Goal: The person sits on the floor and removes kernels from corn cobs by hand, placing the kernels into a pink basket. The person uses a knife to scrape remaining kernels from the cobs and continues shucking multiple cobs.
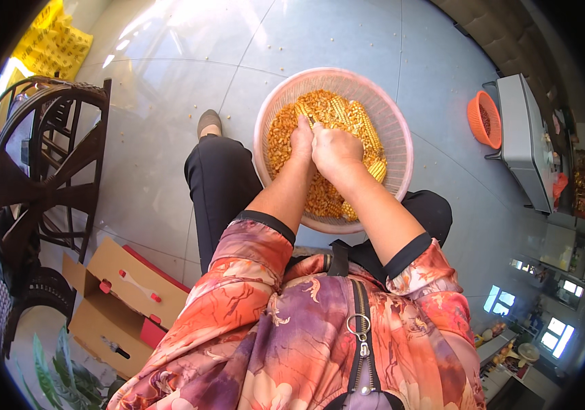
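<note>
A round pink plastic basket [400,118] sits on the floor between my knees, holding loose orange-yellow corn kernels [279,136] and several ears of corn [367,128]. Over the kernels, my left hand [301,137] grips an ear of corn [303,108], whose tip shows past the fingers. My right hand [338,151] is curled into a fist right against it, knuckles up. A small dark, narrow bit shows between the two hands; I cannot tell what it is. The right fingers hide whatever may be inside that fist.
Stray kernels dot the tiled floor [169,102]. At left stand a dark woven chair [49,195], an open cardboard box [118,302] and a plant [67,364]. An orange basket [492,134] with small reddish contents is by a grey cabinet-like piece [523,138] at right.
</note>
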Tool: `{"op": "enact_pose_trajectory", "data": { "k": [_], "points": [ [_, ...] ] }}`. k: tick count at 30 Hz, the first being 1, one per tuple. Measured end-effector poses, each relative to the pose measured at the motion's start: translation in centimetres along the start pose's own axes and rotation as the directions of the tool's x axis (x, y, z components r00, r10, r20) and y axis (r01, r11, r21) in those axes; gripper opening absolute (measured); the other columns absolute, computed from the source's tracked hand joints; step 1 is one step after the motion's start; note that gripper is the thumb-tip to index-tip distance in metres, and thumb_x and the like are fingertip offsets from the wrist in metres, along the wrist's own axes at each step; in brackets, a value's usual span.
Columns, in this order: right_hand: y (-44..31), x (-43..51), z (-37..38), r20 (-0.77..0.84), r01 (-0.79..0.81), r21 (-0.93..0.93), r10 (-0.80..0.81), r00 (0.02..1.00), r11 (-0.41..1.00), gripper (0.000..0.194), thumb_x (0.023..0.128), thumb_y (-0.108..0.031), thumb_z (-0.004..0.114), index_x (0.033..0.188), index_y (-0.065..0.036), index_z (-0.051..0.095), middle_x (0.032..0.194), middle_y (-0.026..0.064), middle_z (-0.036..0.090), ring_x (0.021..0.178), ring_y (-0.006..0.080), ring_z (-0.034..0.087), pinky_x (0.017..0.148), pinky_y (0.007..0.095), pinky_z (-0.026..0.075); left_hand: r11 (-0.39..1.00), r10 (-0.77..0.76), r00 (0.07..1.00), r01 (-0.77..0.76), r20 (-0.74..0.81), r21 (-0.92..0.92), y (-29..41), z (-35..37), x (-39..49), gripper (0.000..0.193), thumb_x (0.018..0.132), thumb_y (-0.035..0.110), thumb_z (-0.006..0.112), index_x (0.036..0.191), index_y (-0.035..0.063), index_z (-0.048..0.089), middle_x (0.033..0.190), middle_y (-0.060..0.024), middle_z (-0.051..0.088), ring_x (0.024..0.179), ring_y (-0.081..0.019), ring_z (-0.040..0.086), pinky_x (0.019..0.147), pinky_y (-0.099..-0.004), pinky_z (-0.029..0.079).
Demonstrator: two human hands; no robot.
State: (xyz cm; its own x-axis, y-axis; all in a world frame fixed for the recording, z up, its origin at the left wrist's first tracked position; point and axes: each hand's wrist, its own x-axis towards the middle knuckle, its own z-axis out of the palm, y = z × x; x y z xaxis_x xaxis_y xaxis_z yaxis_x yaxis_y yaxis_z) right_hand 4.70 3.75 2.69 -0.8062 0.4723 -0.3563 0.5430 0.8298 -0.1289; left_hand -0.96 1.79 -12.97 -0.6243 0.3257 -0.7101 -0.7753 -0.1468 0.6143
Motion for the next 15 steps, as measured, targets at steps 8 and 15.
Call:
{"op": "enact_pose_trajectory", "data": {
  "k": [8,15],
  "points": [
    [-0.3,1.4,-0.6,0.150,-0.296,0.541,0.256,0.955,0.787,0.033,0.095,-0.025,0.045,0.097,-0.005,0.070,0.098,0.0185,0.071,0.088,0.0339,0.068,0.078,0.0471,0.051,0.989,-0.003,1.000,0.003,-0.003,-0.145,0.1,0.7,-1.6,0.066,0.103,0.056,0.040,0.119,-0.0043,0.062,0.107,-0.0184,0.067,0.097,-0.0291,0.063,0.086,-0.0423,0.049],
    [0.0,3.4,1.8,0.302,-0.409,0.867,0.352,0.886,0.285,0.024,0.091,-0.020,0.049,0.092,-0.006,0.069,0.077,0.0124,0.067,0.061,0.0274,0.063,0.050,0.0436,0.045,0.995,-0.064,0.998,0.065,0.018,-0.081,1.2,0.7,-2.9,0.062,0.103,0.056,0.041,0.123,-0.0009,0.058,0.119,-0.0195,0.063,0.106,-0.0294,0.060,0.091,-0.0448,0.048]
  ]
}}
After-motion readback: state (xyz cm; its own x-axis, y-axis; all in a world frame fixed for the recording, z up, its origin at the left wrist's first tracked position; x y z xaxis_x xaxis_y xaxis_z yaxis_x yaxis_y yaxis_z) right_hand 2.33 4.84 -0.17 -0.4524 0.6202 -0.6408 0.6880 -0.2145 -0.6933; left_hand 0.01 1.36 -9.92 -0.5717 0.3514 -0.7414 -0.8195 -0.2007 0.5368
